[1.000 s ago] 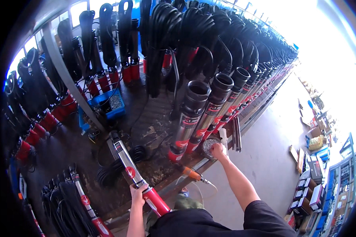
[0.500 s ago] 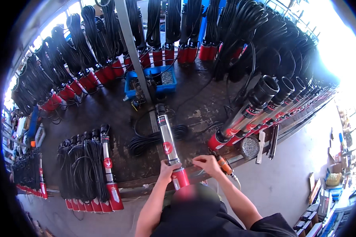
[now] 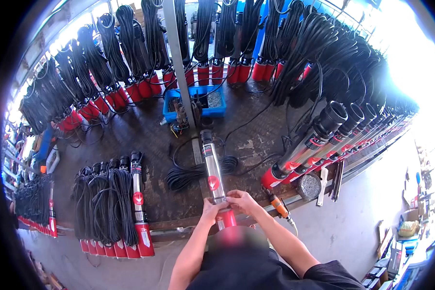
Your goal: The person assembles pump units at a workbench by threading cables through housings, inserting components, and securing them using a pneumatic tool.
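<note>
A submersible pump (image 3: 212,166), silver with a black top and a red lower end, lies in front of me with its red end toward my body. My left hand (image 3: 211,211) is wrapped round it just above the red part. At the same joint, from the right side, my right hand (image 3: 243,201) presses its fingertips together against the pump. Whatever is between those fingertips, if anything, is too small to make out. A coil of black cable (image 3: 182,178) lies beneath the pump. Right of my right forearm rests an orange power tool (image 3: 279,207) with a hose.
Several finished-looking pumps with coiled cables (image 3: 113,193) lie at the left. A blue tray (image 3: 209,113) with small parts stands behind a metal post (image 3: 180,63). More pumps (image 3: 299,150) line the right edge, beside a round container of small metal pieces (image 3: 310,186).
My right hand has moved left, from beside the pump onto its joint near my left hand. The whole view has shifted slightly.
</note>
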`<state>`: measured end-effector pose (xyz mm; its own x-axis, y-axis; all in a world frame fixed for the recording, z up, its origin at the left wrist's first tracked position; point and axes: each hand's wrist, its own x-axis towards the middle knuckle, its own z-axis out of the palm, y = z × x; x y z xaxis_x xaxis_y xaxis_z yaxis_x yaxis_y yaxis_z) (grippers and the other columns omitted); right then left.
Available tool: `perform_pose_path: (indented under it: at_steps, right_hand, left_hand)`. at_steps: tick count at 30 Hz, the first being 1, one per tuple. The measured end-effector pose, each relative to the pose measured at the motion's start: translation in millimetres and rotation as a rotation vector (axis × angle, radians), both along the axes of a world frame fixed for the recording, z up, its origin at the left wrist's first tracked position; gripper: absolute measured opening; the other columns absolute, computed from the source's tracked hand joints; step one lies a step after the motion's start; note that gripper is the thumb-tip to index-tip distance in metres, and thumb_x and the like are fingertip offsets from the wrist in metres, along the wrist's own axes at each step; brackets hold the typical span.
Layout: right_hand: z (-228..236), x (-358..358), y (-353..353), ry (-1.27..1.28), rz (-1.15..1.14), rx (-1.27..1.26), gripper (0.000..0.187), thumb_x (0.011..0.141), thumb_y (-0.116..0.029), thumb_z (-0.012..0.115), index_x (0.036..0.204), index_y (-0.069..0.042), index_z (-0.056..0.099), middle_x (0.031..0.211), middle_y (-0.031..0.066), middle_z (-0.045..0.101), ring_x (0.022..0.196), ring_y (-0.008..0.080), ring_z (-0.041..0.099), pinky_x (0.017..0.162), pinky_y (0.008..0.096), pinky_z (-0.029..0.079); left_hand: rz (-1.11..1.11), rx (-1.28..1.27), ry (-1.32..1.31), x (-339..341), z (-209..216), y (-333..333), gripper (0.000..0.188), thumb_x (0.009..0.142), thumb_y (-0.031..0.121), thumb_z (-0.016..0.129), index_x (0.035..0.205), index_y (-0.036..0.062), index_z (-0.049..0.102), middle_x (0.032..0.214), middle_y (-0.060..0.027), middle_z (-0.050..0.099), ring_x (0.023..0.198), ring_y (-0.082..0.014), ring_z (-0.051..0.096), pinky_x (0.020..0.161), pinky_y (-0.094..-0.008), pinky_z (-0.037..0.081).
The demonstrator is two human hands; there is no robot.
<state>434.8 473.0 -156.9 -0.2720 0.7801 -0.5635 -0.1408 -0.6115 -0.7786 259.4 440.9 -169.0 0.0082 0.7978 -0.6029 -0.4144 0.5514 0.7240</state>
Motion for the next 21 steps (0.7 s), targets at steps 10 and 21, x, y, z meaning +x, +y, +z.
perform_pose_path:
  at_steps: [10, 21]
  right_hand:
    - [-52, 136, -28, 0.649, -1.203, -0.752, 0.053, 0.092, -0.060, 0.058, 0.107, -0.010, 0.055, 0.117, 0.0223, 0.067, 0.071, 0.0213, 0.071, 0.042, 0.0215, 0.048]
    - [-7, 102, -42, 0.414, -1.154, -0.732, 0.051, 0.077, -0.064, 0.064, 0.067, -0.017, 0.048, 0.054, -0.0074, 0.044, 0.041, 0.0064, 0.039, 0.040, 0.0220, 0.028]
  left_hand:
    - [-0.026, 0.009, -0.019, -5, -13, -3, 0.075, 0.067, 0.004, 0.087, 0.119, -0.0025, 0.033, 0.101, -0.0171, 0.058, 0.084, -0.0268, 0.067, 0.073, -0.0435, 0.060]
    - [-0.035, 0.031, -0.017, -6, -20, -1, 0.073, 0.069, 0.001, 0.084, 0.122, -0.0004, 0.034, 0.104, -0.0165, 0.057, 0.085, -0.0268, 0.067, 0.072, -0.0428, 0.060]
